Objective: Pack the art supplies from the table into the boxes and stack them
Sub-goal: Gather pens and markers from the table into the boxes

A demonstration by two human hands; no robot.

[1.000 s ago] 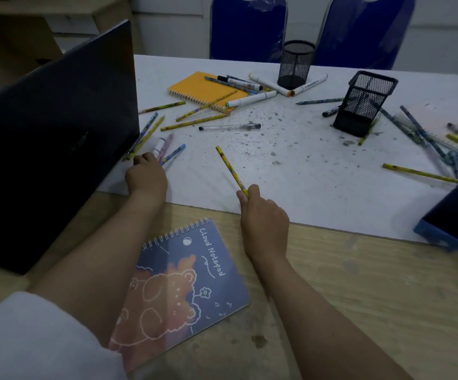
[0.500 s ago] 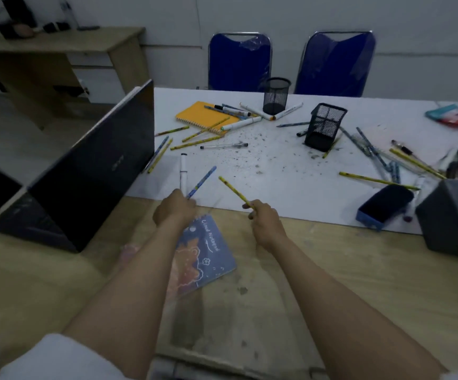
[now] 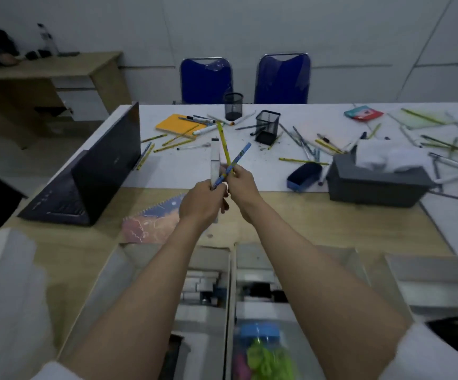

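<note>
Nearest me, below both wrists, I count two open boxes (image 3: 230, 297) side by side, supplies already inside. Up at the grip: my left hand (image 3: 200, 207) curls round two items, one white marker (image 3: 215, 160) standing upright and one blue pencil (image 3: 234, 164) slanting right. My right hand (image 3: 241, 185) pinches one yellow pencil (image 3: 223, 144), crossing the blue one. Beyond the grip, two mesh pen holders (image 3: 267, 127) stand among scattered pencils, then two blue chairs (image 3: 206, 78).
</note>
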